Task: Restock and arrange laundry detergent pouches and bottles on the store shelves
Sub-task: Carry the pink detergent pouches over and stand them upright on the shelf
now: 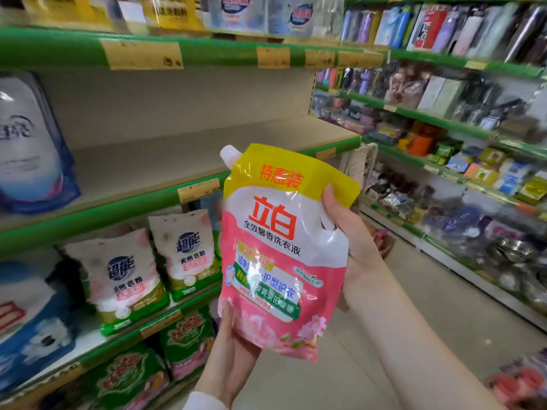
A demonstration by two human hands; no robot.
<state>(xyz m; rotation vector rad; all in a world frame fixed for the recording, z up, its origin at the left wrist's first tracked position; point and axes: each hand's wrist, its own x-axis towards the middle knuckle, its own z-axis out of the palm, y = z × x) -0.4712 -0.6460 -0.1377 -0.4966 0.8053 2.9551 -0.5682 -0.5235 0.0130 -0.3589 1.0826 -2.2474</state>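
Note:
A pink, white and yellow detergent pouch [281, 247] with a white corner spout is held upright in front of me. My left hand [233, 344] supports its bottom edge, fingers curled under and behind it. My right hand [352, 241] grips its right side near the top, thumb on the front. To the left runs a green-edged shelf [142, 199], bare over most of its width, with blue and white pouches [29, 149] at its left end.
On the shelf below stand pink-and-white powder bags [127, 276], and green bags [183, 341] fill the one under that. More pouches line the top shelf [207, 51]. Across the aisle floor [414, 306] stand shelves of mixed household goods [473, 173].

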